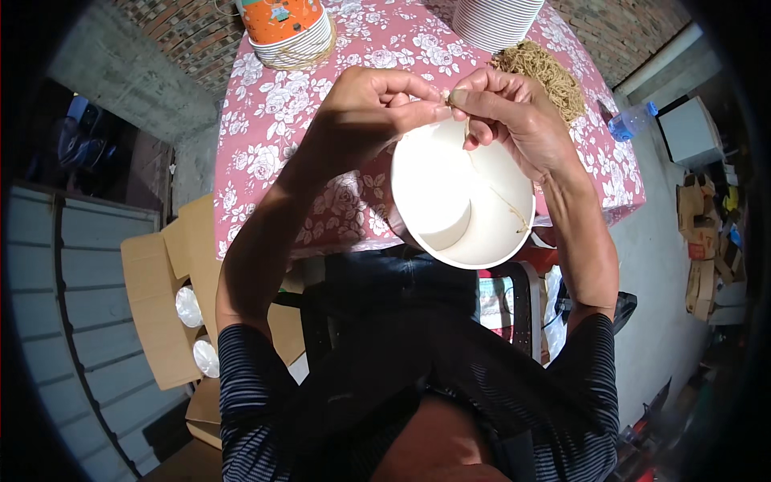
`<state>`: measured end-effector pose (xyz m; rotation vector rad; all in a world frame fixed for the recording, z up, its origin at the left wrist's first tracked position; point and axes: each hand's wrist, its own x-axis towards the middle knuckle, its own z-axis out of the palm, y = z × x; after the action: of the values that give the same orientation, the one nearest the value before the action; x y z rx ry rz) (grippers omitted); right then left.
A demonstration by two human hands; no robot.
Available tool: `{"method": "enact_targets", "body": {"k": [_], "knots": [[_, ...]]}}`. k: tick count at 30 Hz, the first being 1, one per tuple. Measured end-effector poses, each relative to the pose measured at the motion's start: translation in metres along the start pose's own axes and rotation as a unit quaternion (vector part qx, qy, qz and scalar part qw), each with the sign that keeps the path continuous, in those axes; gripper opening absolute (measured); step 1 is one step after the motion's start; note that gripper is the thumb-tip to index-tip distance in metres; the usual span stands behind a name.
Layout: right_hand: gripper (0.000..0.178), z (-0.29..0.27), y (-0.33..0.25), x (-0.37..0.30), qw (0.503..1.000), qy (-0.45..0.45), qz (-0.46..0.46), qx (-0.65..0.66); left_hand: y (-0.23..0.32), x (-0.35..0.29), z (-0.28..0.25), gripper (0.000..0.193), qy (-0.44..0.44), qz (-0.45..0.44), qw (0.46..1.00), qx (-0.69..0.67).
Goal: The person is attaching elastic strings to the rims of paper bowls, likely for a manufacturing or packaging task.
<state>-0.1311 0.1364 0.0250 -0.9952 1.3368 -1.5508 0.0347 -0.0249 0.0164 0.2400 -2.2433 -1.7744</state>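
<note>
By the table's edge (337,229), above the white bucket (502,233), my left hand (385,100) and right hand (514,112) pinch the thin cord (522,220), tips nearly meeting; leaving some slack should help.

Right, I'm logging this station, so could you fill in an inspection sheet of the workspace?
Surface: pink flowered tablecloth.
Job's things: white bucket with tan cord at its rim; cord heap; orange-topped bucket stack far left, white stack far right.
Clutter: plastic bottle by the table's right edge; open cardboard box at left.
Grip: left hand and right hand pinch the cord.
Cables: none clear to see.
Surroundings: brick wall, grey floor.
</note>
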Motion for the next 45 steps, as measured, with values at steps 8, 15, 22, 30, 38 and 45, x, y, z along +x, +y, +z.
{"method": "enact_targets", "body": {"k": [8,15,22,30,38,45], "knots": [[0.023,-0.014,-0.001,0.002,0.990,-0.003,-0.052,0.131,-0.008,-0.005,-0.003,0.021,0.042,0.106,0.989,0.095],[0.021,-0.032,0.004,-0.002,0.945,0.059,-0.164,0.276,-0.021,-0.013,-0.008,0.018,0.042,0.067,0.997,0.011],[0.021,-0.078,0.027,0.001,0.932,0.017,-0.085,0.351,-0.027,-0.014,0.000,0.025,0.071,0.026,0.990,0.119],[0.034,-0.048,0.098,-0.003,0.955,0.252,0.102,0.117,-0.030,-0.027,0.011,0.052,0.168,0.256,0.881,0.361],[0.042,-0.043,0.099,0.000,0.986,0.146,0.080,0.029,-0.038,-0.053,0.039,0.026,0.000,0.412,0.831,0.375],[0.022,-0.018,0.085,0.013,0.985,0.152,0.067,0.037,-0.005,0.036,-0.080,0.026,0.234,0.137,0.963,0.004]]}}
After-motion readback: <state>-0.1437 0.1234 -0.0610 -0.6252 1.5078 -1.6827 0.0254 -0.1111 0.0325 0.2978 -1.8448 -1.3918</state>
